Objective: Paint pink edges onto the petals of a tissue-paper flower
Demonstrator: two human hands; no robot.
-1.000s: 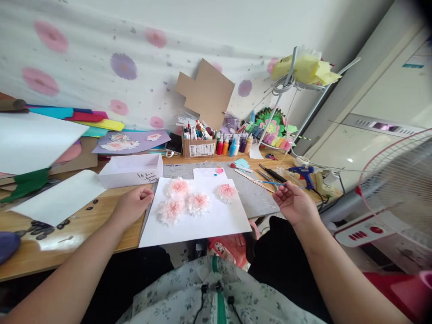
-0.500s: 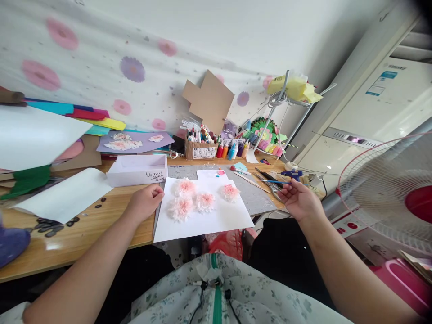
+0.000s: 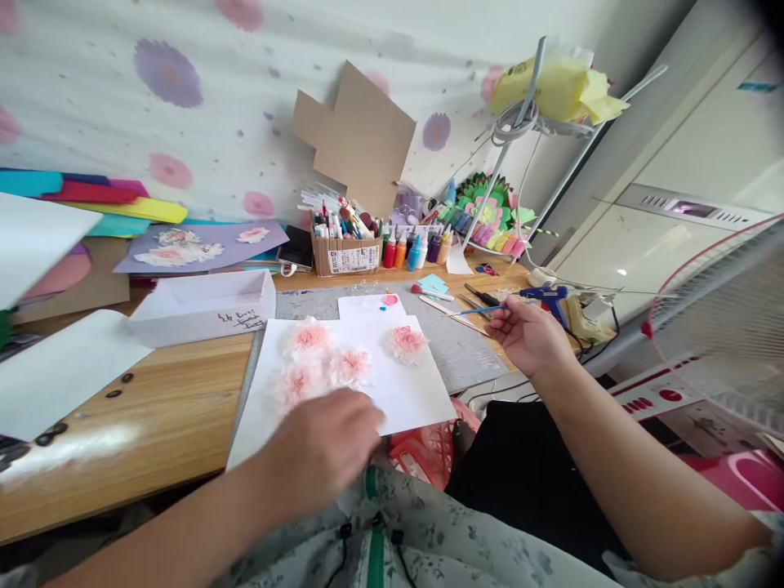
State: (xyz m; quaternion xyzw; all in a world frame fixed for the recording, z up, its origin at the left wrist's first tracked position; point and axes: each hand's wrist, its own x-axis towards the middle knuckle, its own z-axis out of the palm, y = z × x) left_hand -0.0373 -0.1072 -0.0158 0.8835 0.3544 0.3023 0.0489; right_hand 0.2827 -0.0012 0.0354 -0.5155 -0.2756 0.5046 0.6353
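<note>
My right hand pinches a thin blue paintbrush above the right side of the work mat, its tip pointing left. Over the near edge of a white paper sheet is my left hand, smeared by motion; its fingers look curled, but whether they hold anything is unclear. Several fluffy pink-and-white flowers lie on the sheet, one of them apart on the right and another near the middle. Behind the sheet lies a small white card with pink, orange and blue paint spots.
A white open box stands to the left. Behind are a cardboard box of pens and several paint bottles. A blue glue gun lies beyond my right hand, and a fan stands at the right.
My left hand has left the sheet's left edge and moved right and nearer to me. My right hand still holds the paintbrush. The camera view has shifted.
</note>
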